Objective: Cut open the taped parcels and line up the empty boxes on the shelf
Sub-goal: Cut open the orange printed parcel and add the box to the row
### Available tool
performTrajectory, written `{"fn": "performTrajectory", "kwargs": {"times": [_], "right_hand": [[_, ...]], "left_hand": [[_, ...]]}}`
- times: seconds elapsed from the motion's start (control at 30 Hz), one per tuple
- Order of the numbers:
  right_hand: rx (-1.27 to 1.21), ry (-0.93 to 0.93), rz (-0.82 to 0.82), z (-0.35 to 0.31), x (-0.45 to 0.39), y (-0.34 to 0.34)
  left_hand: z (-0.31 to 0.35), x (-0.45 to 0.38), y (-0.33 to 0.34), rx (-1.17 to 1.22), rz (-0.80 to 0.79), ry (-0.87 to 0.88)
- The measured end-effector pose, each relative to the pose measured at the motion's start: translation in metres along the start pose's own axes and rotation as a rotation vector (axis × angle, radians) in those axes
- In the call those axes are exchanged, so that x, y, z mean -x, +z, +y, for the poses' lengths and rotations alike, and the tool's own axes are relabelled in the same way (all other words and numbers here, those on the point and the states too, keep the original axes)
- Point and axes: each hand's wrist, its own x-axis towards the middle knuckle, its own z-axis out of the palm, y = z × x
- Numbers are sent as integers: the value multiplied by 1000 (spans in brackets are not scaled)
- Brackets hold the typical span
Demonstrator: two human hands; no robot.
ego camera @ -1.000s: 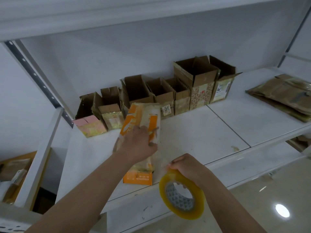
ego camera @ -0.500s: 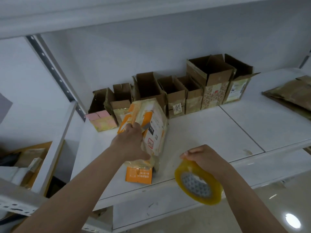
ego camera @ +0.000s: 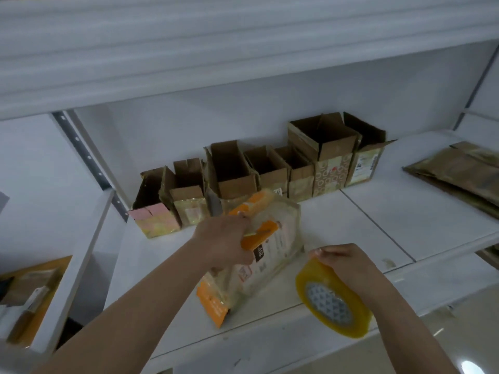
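An orange-and-white taped parcel (ego camera: 272, 247) lies tilted on the white shelf (ego camera: 378, 228) near its front edge. My left hand (ego camera: 224, 241) grips the parcel from above at its upper left side. My right hand (ego camera: 348, 261) holds a yellow roll of tape (ego camera: 333, 300) just right of the parcel, over the shelf's front edge. Clear tape seems to stretch from the roll toward the parcel. Several open, empty cardboard boxes (ego camera: 270, 168) stand in a row along the back wall.
A stack of flattened brown packages (ego camera: 459, 171) lies at the right end of the shelf. A lower shelf at left holds cardboard items (ego camera: 29, 295). An upper shelf (ego camera: 216, 49) overhangs the work area. Bare shelf surface lies between the parcel and the flattened packages.
The parcel has been turned and tipped further to the right under my left hand. My right hand with the tape roll has stayed beside it near the shelf edge.
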Motion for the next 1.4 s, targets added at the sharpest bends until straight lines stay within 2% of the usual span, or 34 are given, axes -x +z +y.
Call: {"fn": "performTrajectory", "kwargs": {"times": [0.13, 0.27, 0.37, 0.43, 0.57, 0.63, 0.77, 0.87, 0.97, 1.03, 1.13, 1.23, 1.3, 1.4], "right_hand": [[-53, 30, 82, 7, 2, -21], [-91, 49, 97, 6, 7, -31], [-105, 56, 96, 5, 12, -35], [-109, 61, 97, 5, 14, -38], [-144, 36, 92, 4, 15, -40], [-161, 24, 75, 2, 14, -37], [-183, 3, 31, -5, 13, -28], [-179, -19, 7, -9, 12, -24], [-176, -18, 15, -8, 12, -28], [-181, -17, 22, -9, 12, -31], [-197, -20, 15, -9, 14, -31], [-201, -19, -10, -11, 18, -28], [-193, -30, -33, -13, 20, -24], [-145, -52, -72, -18, 21, -15]], "left_hand": [[-12, -2, -12, 30, 43, 56], [14, -4, 6, 97, 210, 67], [31, -7, 19, 112, 258, 148], [26, -9, 21, 174, 216, 212], [-10, -7, 18, 331, 24, 377], [-20, -1, 13, 380, 19, 346], [19, 20, 14, 406, 210, 186], [64, 34, 27, 290, 264, 161], [69, 33, 33, 251, 315, 130], [54, 35, 31, 260, 282, 185], [18, 43, 22, 271, 107, 312], [-17, 55, 24, 241, -40, 309], [-32, 61, 34, 298, -59, 255], [-37, 66, 49, 313, 27, 236]]}}
